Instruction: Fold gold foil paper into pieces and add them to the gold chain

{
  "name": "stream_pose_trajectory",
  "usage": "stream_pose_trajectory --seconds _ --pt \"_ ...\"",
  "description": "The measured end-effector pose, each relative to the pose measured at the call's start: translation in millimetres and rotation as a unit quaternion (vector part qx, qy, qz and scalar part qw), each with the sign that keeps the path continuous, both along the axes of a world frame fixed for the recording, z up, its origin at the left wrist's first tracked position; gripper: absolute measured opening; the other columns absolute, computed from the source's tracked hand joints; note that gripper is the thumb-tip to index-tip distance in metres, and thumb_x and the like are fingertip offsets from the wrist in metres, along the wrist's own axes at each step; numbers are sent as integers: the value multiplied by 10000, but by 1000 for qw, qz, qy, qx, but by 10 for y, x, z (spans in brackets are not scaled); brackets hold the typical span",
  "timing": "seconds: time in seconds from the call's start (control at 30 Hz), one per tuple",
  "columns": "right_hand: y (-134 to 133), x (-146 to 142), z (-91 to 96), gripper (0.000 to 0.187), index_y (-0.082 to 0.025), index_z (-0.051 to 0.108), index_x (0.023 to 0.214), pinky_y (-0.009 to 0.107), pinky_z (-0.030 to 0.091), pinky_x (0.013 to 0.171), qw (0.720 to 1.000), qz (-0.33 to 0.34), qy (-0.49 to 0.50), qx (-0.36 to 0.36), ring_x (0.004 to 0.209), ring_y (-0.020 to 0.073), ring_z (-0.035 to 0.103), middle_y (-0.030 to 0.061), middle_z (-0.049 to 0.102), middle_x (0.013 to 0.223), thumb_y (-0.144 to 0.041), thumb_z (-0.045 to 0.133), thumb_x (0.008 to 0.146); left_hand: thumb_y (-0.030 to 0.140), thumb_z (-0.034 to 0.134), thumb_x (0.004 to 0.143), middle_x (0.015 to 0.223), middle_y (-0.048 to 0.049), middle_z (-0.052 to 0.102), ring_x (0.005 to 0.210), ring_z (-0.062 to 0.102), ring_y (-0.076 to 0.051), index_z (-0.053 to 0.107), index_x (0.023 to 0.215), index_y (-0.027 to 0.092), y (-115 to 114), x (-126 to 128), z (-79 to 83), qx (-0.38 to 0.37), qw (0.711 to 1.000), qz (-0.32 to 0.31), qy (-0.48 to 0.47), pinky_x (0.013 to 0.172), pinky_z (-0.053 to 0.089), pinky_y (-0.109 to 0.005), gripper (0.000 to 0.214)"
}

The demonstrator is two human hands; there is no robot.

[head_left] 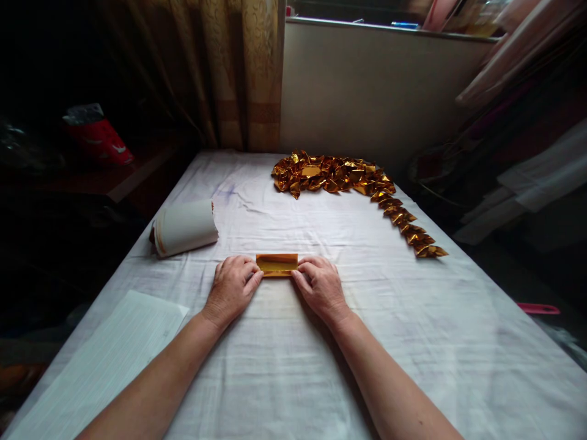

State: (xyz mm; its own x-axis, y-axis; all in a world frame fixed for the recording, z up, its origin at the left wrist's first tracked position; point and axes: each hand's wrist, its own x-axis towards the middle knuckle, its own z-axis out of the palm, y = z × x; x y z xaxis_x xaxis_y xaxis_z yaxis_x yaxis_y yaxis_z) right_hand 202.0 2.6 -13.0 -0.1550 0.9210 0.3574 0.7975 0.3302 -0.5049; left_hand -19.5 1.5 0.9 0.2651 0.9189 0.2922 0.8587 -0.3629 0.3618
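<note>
A small strip of shiny gold foil paper [277,263] lies on the white cloth in front of me, its near edge folded over. My left hand [233,278] pinches its left end between thumb and fingers. At the opposite end, my right hand [320,281] grips the foil the same way, thumb at the near edge. Both hands rest low on the cloth. Farther back, a pile of folded gold foil pieces [330,173] trails off to the right in a linked chain [409,227].
Left of my hands lies a white roll [187,228] with a ragged end. Nearer me is a sheet of lined paper [123,351]. A curtain [238,73] and wall [367,85] stand behind the cloth-covered table [413,354]. A red container [99,139] sits on a side surface.
</note>
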Motion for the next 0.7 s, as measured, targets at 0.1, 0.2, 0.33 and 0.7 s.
stream_pose_trajectory --seconds 0.1,0.2,0.33,0.7 --pt "3 -29 -4 183 -229 642 749 371 390 885 1000 -29 -8 -5 966 219 571 48 683 989 -325 592 896 316 513 915 996 -43 676 977 560 -227 633 804 220 7 45 13 -3 1000 18 -6 861 405 -388 189" --pt "8 -42 -7 205 -227 628 738 366 385 871 999 -41 -16 1 948 220 560 51 675 977 -347 591 900 327 511 915 978 -45 673 961 559 -227 623 790 218 14 73 17 1 1000 30 -3 851 408 -386 200" --pt "14 -54 0 218 -229 616 730 359 381 828 998 -49 -33 10 913 222 551 53 668 944 -359 587 903 353 517 917 960 -50 666 952 551 -234 616 783 217 25 88 0 8 999 37 8 855 409 -396 216" --pt "12 -84 20 196 -220 604 737 364 359 820 996 -69 -50 -23 936 236 535 59 651 955 -348 614 885 326 586 885 926 -53 640 939 540 -242 567 753 211 32 106 7 5 998 52 21 858 417 -396 177"
